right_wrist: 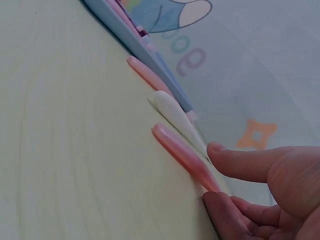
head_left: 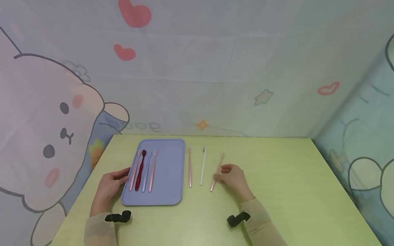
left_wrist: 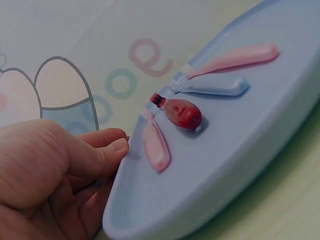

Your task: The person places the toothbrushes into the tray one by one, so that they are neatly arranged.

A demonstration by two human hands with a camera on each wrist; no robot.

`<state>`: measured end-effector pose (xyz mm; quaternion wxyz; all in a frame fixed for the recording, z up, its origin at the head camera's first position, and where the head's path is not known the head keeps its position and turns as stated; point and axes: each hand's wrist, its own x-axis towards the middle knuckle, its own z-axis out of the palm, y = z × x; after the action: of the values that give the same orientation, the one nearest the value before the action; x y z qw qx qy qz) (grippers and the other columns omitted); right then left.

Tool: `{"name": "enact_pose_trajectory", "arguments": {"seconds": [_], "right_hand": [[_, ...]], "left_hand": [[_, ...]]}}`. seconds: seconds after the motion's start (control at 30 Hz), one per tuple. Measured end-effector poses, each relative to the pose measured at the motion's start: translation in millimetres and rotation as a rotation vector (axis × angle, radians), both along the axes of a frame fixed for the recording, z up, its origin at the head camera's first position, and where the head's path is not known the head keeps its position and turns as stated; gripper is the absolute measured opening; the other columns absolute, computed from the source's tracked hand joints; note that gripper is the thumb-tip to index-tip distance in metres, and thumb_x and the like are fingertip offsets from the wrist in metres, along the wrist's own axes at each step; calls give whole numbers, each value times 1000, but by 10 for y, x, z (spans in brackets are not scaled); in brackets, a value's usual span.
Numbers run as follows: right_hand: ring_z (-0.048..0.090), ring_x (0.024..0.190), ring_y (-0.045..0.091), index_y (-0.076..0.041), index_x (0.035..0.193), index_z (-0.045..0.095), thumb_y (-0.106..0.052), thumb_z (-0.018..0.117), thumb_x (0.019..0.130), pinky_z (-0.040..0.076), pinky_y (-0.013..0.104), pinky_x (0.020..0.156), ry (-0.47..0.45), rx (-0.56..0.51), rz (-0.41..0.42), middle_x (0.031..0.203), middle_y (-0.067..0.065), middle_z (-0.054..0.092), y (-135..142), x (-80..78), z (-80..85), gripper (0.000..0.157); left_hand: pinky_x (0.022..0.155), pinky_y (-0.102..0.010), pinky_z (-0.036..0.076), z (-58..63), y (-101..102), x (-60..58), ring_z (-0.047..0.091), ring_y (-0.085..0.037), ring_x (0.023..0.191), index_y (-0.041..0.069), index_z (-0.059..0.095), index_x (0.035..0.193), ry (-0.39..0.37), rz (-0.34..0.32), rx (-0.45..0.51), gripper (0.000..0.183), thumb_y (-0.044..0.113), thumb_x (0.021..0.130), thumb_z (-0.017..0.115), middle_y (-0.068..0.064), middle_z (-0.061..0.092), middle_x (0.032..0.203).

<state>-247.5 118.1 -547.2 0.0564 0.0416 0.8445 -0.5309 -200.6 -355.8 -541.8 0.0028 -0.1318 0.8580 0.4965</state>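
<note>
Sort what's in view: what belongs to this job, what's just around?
Likely the job's:
pale lavender rectangular tray
on it: two slim pink toothbrushes, one red toothbrush, one pale blue toothbrush
right of it: two loose pink toothbrushes, one white toothbrush

Just around:
yellow-green table
cartoon-printed fabric backdrop
black wrist devices

Tray (head_left: 167,171): moulded plastic, smooth, low satin sheen. 
Pink brushes (left_wrist: 237,57): smooth plastic, glossy, pearly. 
Red brush (left_wrist: 182,114): smooth plastic, high gloss, bright highlights on the handle. 
Blue brush (left_wrist: 215,85): smooth plastic, glossy. 
White brush (right_wrist: 172,110): smooth plastic, soft shine. 
Table (head_left: 292,177): smooth top, faint wood-like grain, mostly matt. 
Backdrop (head_left: 215,61): printed cloth by its look, matt, lightly creased. 
Sleeves (head_left: 260,218): matt cloth.
</note>
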Motion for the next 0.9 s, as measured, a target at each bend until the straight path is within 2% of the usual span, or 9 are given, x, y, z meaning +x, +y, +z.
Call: {"name": "enact_pose_trajectory", "arguments": {"seconds": [0.3, 0.6, 0.9], "right_hand": [[71, 106, 32, 7, 129, 68, -18, 94, 79, 58, 48, 97, 17, 54, -11, 116, 15, 75, -55, 19, 11, 61], [71, 102, 30, 10, 128, 68, -12, 90, 79, 60, 46, 95, 30, 88, 17, 112, 14, 75, -55, 29, 77, 59], [72, 97, 24, 8, 128, 70, -3, 85, 78, 63, 37, 85, 33, 90, 42, 111, 13, 75, -50, 45, 91, 53]], "left_hand": [[123, -61, 30, -27, -8, -13, 42, -48, 149, -2, 61, 146, -5, -12, 8, 44, 5, 103, 68, -26, 61, 144], [123, -61, 29, -19, -28, -14, 41, -47, 150, -1, 61, 147, -15, -9, 2, 45, 8, 103, 69, -25, 61, 145], [124, -61, 29, -51, -39, -32, 40, -46, 151, 0, 61, 147, -30, 0, 14, 46, 8, 103, 70, -25, 60, 146]]}}
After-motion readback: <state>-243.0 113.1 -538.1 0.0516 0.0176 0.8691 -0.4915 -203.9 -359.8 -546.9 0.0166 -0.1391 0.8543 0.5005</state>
